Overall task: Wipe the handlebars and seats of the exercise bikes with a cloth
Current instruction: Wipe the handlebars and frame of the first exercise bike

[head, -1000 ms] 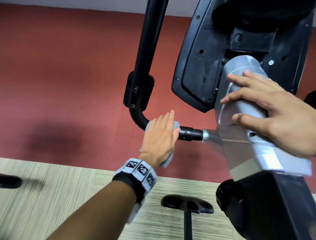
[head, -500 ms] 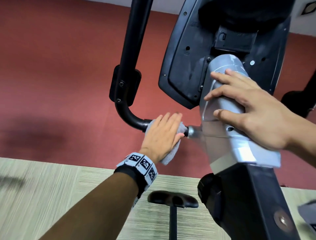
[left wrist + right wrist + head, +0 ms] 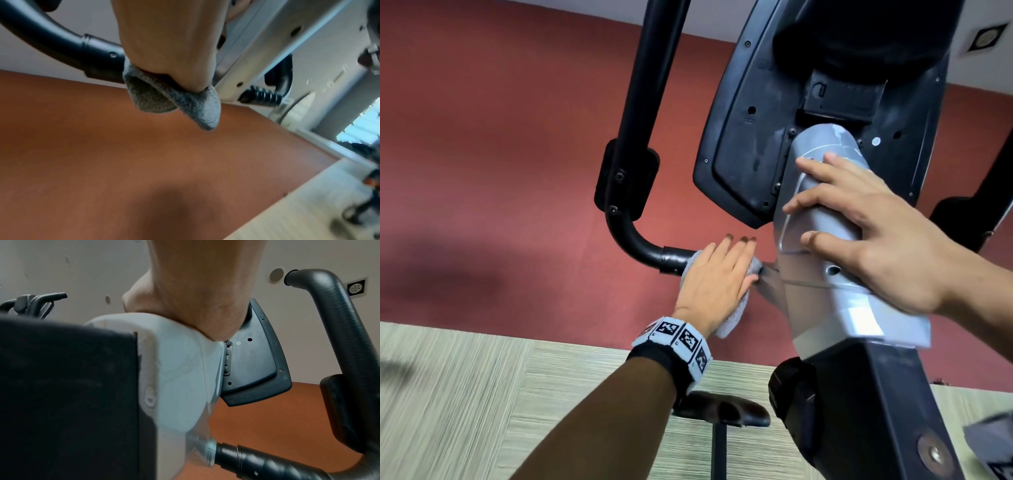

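The bike's black handlebar point(image 3: 640, 246) bends into a short horizontal tube that meets the silver column point(image 3: 835, 308). My left hand point(image 3: 717, 274) lies on that tube right beside the column, fingers fairly straight, pressing a grey cloth point(image 3: 726, 327) over it. In the left wrist view the cloth point(image 3: 185, 100) hangs folded below my palm, beside the tube point(image 3: 98, 48). My right hand point(image 3: 859, 233) rests flat on top of the silver column, fingers spread. The right wrist view shows that palm point(image 3: 185, 296) on the silver housing point(image 3: 180, 369). A black seat-like pad point(image 3: 722, 413) on a post shows below my left wrist.
The black back of the console point(image 3: 750, 137) rises just above my right hand. A black frame block point(image 3: 859, 411) sits under the silver column. The floor is red carpet point(image 3: 500, 171) with pale striped flooring point(image 3: 482, 411) nearer me. Another bike's handlebars point(image 3: 30, 303) show at the far left.
My left hand slid the cloth to the right along the tube, from near the bend up to the silver column. My right hand stayed on the column.
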`<state>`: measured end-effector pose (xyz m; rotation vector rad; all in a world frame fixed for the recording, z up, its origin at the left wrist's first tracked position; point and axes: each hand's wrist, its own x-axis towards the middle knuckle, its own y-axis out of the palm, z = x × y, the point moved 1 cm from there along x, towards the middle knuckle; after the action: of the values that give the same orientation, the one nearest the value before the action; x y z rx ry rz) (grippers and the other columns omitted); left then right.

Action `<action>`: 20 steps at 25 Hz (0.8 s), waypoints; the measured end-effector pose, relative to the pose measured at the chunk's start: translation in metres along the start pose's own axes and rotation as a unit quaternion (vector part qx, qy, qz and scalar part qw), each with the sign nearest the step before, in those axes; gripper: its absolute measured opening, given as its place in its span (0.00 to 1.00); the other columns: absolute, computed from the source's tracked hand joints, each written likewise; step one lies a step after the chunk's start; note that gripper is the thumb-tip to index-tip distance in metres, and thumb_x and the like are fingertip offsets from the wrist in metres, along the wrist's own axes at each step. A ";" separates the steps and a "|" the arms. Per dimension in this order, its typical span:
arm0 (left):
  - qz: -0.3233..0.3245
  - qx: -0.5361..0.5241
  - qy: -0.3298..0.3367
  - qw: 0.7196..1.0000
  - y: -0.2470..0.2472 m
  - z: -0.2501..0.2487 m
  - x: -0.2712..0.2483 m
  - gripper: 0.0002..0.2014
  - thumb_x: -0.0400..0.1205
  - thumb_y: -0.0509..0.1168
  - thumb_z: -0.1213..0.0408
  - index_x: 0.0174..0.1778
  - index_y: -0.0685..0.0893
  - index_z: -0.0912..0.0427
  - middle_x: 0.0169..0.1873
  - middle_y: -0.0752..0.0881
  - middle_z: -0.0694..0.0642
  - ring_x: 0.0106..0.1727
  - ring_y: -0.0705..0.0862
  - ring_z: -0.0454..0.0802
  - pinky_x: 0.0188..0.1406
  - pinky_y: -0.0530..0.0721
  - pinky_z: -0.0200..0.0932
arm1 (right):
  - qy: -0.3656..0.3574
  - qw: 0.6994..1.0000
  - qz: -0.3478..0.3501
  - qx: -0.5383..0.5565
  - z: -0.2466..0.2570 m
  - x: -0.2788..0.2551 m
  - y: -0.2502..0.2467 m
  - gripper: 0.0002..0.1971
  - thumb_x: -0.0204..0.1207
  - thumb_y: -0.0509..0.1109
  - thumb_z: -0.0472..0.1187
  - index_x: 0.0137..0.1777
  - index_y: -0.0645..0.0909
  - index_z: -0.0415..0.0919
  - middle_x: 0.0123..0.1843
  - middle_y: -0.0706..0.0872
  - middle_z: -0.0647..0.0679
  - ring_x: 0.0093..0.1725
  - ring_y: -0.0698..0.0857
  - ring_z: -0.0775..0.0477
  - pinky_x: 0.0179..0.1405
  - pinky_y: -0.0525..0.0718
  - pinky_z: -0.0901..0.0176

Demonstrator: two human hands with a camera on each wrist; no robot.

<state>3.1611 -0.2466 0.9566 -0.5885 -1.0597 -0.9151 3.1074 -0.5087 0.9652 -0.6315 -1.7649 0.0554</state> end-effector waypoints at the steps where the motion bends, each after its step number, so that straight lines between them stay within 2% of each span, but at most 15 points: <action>1: -0.001 0.008 0.020 1.000 0.001 0.002 -0.003 0.30 0.91 0.48 0.47 0.84 0.68 0.63 0.76 0.78 0.58 0.78 0.74 0.59 0.75 0.74 0.54 | -0.001 1.000 0.000 -0.001 -0.001 0.000 0.000 0.22 0.63 0.58 0.68 0.57 0.80 0.71 0.87 0.60 0.69 0.87 0.46 0.69 0.90 0.48 0.51; 2: 0.001 0.001 0.014 1.000 0.001 0.001 -0.001 0.30 0.91 0.46 0.46 0.83 0.69 0.63 0.75 0.79 0.58 0.77 0.74 0.59 0.75 0.73 0.54 | -0.001 1.000 -0.001 -0.001 -0.001 -0.001 0.000 0.23 0.63 0.58 0.68 0.57 0.80 0.70 0.87 0.60 0.69 0.87 0.46 0.69 0.90 0.48 0.51; 5: 0.023 -0.047 -0.078 0.996 -0.006 -0.011 0.010 0.32 0.89 0.41 0.47 0.80 0.73 0.64 0.68 0.84 0.58 0.74 0.78 0.59 0.74 0.73 0.54 | 0.001 1.000 -0.005 0.004 -0.001 -0.002 0.000 0.26 0.62 0.58 0.69 0.59 0.81 0.67 0.87 0.60 0.70 0.87 0.46 0.69 0.89 0.48 0.54; 6: 0.015 -0.041 -0.069 0.997 -0.004 -0.010 0.008 0.32 0.89 0.41 0.48 0.81 0.73 0.64 0.71 0.82 0.59 0.76 0.76 0.59 0.77 0.73 0.55 | 0.002 1.000 -0.005 0.003 -0.001 -0.001 -0.001 0.26 0.62 0.58 0.69 0.59 0.82 0.66 0.87 0.60 0.70 0.87 0.46 0.69 0.89 0.47 0.55; 9: 0.012 -0.016 0.022 1.000 0.000 0.003 -0.004 0.29 0.92 0.45 0.47 0.84 0.70 0.61 0.77 0.78 0.57 0.79 0.74 0.58 0.78 0.72 0.54 | -0.001 1.000 -0.001 0.000 0.000 -0.001 0.000 0.26 0.62 0.58 0.69 0.59 0.81 0.67 0.87 0.60 0.69 0.87 0.46 0.69 0.88 0.47 0.57; 11: 0.029 -0.046 -0.002 0.999 -0.006 0.002 0.005 0.28 0.93 0.46 0.47 0.82 0.70 0.60 0.75 0.80 0.56 0.75 0.75 0.56 0.77 0.70 0.52 | -0.002 1.000 -0.004 -0.001 -0.001 -0.001 0.000 0.26 0.62 0.58 0.68 0.59 0.81 0.67 0.87 0.60 0.69 0.87 0.46 0.69 0.88 0.47 0.58; 13: 0.042 -0.062 -0.051 0.996 -0.006 -0.005 0.010 0.28 0.92 0.46 0.48 0.83 0.69 0.60 0.75 0.79 0.56 0.78 0.73 0.57 0.81 0.65 0.53 | -0.001 1.000 -0.007 -0.002 0.000 -0.002 0.000 0.26 0.62 0.58 0.68 0.59 0.82 0.65 0.87 0.60 0.69 0.87 0.46 0.69 0.87 0.46 0.61; 17: 0.052 -0.001 0.043 0.998 -0.004 0.011 -0.006 0.28 0.92 0.48 0.46 0.86 0.65 0.56 0.80 0.75 0.56 0.82 0.70 0.60 0.84 0.63 0.57 | -0.006 1.000 -0.002 -0.002 -0.001 -0.001 0.000 0.26 0.63 0.58 0.68 0.59 0.82 0.63 0.87 0.60 0.68 0.87 0.46 0.69 0.85 0.45 0.64; 20: 0.080 -0.031 -0.016 0.996 -0.017 0.013 -0.010 0.28 0.90 0.43 0.47 0.82 0.70 0.55 0.77 0.77 0.55 0.80 0.71 0.57 0.85 0.60 0.57 | -0.008 1.000 0.000 -0.003 0.000 -0.003 -0.001 0.25 0.64 0.58 0.67 0.59 0.82 0.64 0.87 0.61 0.68 0.88 0.46 0.68 0.86 0.46 0.62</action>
<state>3.1388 -0.2419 0.9527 -0.7323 -1.0001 -0.8021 3.1074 -0.5107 0.9634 -0.6366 -1.7805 0.0543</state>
